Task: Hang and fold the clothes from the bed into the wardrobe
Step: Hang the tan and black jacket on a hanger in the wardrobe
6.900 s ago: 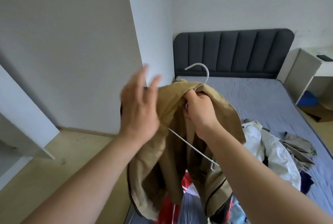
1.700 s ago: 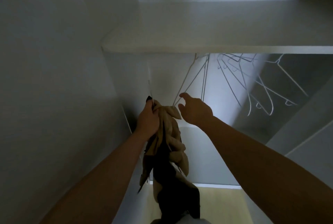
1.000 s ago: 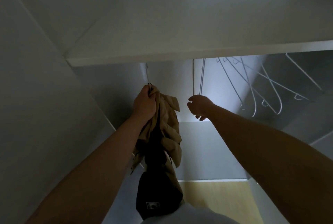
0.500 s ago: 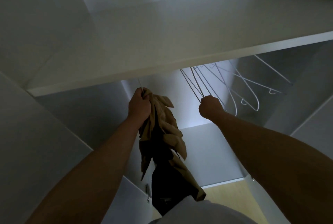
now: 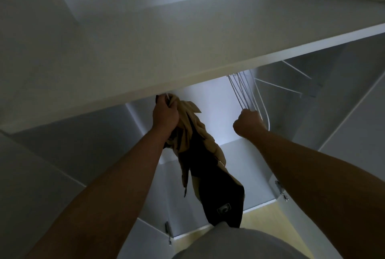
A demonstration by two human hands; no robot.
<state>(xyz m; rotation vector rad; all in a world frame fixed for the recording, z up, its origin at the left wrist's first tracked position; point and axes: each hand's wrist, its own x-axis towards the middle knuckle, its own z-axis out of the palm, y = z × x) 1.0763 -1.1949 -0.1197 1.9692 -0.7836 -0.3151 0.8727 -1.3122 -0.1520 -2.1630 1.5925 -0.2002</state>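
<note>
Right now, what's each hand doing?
Left hand: closed, gripping the jacket and its hanger.
Right hand: closed, gripping the empty hangers.

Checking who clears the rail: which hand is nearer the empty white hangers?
Right. The right hand grips the empty hangers at their lower ends; the left hand holds the tan garment well to their left.

Single view, head-worn wide-angle camera. It looks from the person's head forward into the wardrobe (image 5: 208, 96), close in, so that the wardrobe's panels fill the frame side to side. The shelf (image 5: 187, 50) edge runs slantwise across the upper half (view tilted). Both forearms enter from below. The left hand (image 5: 165, 116), gripping the tan garment (image 5: 200, 140), and the right hand (image 5: 249, 122), gripping the white hangers (image 5: 243, 92), sit near mid-frame. A grey shirt (image 5: 239, 246) and a strip of floor (image 5: 264, 221) close the bottom edge.
</note>
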